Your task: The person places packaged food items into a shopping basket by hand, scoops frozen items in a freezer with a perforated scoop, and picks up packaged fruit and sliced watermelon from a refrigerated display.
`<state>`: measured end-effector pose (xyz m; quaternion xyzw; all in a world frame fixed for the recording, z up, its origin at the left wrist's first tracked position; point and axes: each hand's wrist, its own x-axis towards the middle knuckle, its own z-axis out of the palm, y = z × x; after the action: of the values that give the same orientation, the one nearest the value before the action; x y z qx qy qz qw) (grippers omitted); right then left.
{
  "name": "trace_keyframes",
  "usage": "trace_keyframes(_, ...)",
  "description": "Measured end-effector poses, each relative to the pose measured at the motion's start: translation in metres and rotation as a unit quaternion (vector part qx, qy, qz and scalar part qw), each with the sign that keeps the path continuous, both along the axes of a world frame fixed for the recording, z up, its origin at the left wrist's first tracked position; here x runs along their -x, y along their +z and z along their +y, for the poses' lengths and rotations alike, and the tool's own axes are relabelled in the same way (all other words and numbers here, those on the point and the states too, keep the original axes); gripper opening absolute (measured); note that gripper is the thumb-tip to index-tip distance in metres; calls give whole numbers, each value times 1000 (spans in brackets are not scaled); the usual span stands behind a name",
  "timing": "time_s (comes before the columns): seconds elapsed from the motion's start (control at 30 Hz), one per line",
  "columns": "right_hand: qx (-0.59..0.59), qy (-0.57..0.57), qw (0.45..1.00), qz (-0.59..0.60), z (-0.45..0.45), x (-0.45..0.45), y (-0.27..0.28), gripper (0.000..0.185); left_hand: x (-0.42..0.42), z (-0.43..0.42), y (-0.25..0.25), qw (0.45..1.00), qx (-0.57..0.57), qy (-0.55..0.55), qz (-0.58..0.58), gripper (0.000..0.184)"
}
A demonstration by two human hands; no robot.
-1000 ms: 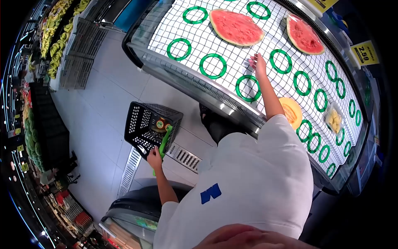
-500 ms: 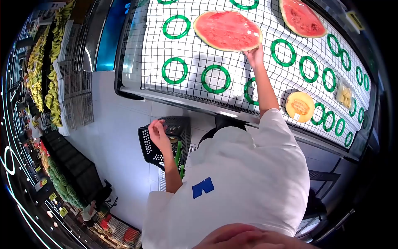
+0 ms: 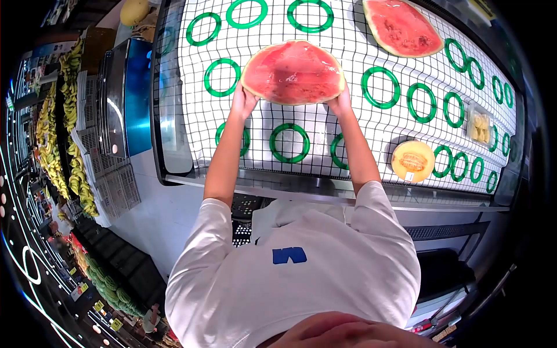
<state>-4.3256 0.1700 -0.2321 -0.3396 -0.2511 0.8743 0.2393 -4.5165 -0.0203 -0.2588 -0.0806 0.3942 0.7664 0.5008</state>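
Note:
Between my two hands is a cut half watermelon (image 3: 293,72), its red flesh facing up under what looks like shiny wrap. My left hand (image 3: 246,102) grips its lower left edge, and my right hand (image 3: 341,102) grips the lower right edge. The fingers of both hands are partly hidden beneath the rind. The melon is above the white, grid-lined display shelf (image 3: 264,124). Green rings (image 3: 289,143) lie on the grid around it. Another cut watermelon (image 3: 403,29) rests at the back right.
A halved orange melon (image 3: 413,162) and a clear pack of yellow fruit (image 3: 480,128) sit to the right on the display. A metal rail (image 3: 278,187) runs along its front edge. A dark basket (image 3: 242,217) is below on the floor. Bananas (image 3: 52,151) hang at the far left.
My left hand has come up from beside the basket to the watermelon's left side. The watermelon has turned slightly and come nearer to me. My view has swung round.

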Motion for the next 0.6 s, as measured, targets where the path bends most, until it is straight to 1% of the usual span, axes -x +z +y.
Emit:
trace_keyframes(0.03, 19, -5, 1000, -12, 0, 1, 5, 43, 0, 8, 6, 998, -59, -6, -35, 38)
trace_keyframes(0.07, 39, -9, 999, -23, 2, 4, 6, 42, 2, 16, 11, 996, -66, 6, -62, 39)
trace_keyframes(0.1, 40, -11, 999, -27, 5, 7, 2, 42, 6, 21, 4, 996, -64, 5, -65, 39)
trace_keyframes(0.17, 89, -35, 994, 57, 6, 7, -6, 39, 10, 25, -10, 995, -81, -19, -60, 38)
trace_keyframes(0.2, 89, -38, 991, 97, 4, 7, -5, 37, 9, 27, -14, 996, -70, -20, -45, 37)
trace_keyframes(0.23, 91, -40, 991, 93, 3, 6, -7, 37, 7, 29, -18, 996, -68, -22, -50, 37)
trace_keyframes(0.27, 83, -39, 990, 107, 2, 7, -9, 37, 5, 32, -20, 995, -95, 1, -41, 36)
trace_keyframes(0.3, 72, -39, 989, 123, 2, 9, -9, 37, 5, 37, -17, 992, -124, 22, -30, 36)
trace_keyframes(0.33, 76, -41, 990, 110, 3, 11, -7, 38, 3, 42, -8, 995, -94, 13, 15, 36)
trace_keyframes(0.37, 73, -44, 990, 112, 3, 10, -5, 38, 3, 43, -5, 995, -98, 9, 17, 36)
trace_keyframes(0.43, 110, -17, 983, 143, 2, 10, 1, 39, 3, 43, 3, 990, -131, 18, -46, 36)
trace_keyframes(0.5, 90, -21, 986, 137, -1, 9, 12, 40, 2, 42, 15, 988, -142, 13, -50, 36)
trace_keyframes(0.57, 74, -17, 984, 162, -14, 2, 28, 40, -2, 30, 32, 987, -145, 10, -68, 38)
trace_keyframes(0.6, 33, -23, 986, 161, -21, 0, 43, 40, -2, 23, 42, 986, -147, 10, -74, 39)
